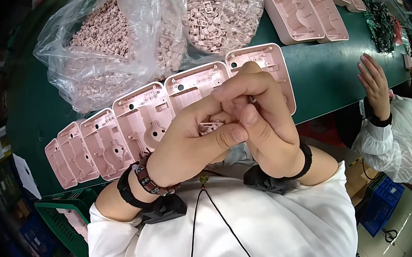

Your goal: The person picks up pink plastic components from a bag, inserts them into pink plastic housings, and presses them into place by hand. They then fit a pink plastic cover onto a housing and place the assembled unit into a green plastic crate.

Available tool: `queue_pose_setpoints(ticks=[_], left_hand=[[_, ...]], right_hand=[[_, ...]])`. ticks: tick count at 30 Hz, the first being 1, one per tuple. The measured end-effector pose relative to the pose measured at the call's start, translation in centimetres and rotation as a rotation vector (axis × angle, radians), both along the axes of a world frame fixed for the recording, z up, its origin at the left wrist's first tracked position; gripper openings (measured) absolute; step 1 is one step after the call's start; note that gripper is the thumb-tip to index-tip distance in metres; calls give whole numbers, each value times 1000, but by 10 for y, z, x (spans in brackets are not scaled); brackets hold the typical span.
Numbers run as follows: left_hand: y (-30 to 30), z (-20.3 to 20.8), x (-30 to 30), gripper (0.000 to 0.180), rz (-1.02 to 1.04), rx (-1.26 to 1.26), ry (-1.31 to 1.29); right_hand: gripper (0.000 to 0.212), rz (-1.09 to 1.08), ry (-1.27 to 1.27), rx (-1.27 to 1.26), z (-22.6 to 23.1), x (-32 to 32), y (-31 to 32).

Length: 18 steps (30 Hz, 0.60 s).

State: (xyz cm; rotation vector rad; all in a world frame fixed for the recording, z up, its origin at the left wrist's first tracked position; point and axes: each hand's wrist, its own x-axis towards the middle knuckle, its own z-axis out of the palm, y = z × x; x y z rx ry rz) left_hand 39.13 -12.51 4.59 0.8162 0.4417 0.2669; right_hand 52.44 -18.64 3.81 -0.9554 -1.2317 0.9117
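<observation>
Across the green workbench (323,65), six pink plastic housing shells (140,109) are lying side by side in a slanting row, open faces up, while both hands are working above the right-hand part of the row. The left hand (182,138) is curling half closed and is holding small pink plastic pieces (210,127) between thumb and fingers; their count is not showing. The right hand (276,131) is bending its fingers inward, thumb and index fingertip drawing together close to the left fingertips; whether it is gripping a piece cannot be told, because the fingers are covering that spot. Regarding progress, all six shells are showing uncovered interiors, so none is appearing closed up. Moulded ribs, posts and dark holes are showing, but which shells are already carrying fitted pieces cannot be judged. Loose stock is appearing plentiful: behind the row, a clear plastic bag (144,1) and a second clear bag (252,13) are containing heaps of pink parts. Further pink housings (282,11) are standing beyond, and the pieces in the left hand are awaiting placement, by judgement.
</observation>
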Motion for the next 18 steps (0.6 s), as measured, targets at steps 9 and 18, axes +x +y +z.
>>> queue_pose_setpoints(ticks=[9, 18], left_hand=[[-2, 4, 8, 21, -66, 168, 113], [-10, 1, 22, 16, 259, -245, 33]], right_hand=[[40, 180, 683, -151, 3, 10, -1], [26, -74, -404, 287, 11, 5, 9]])
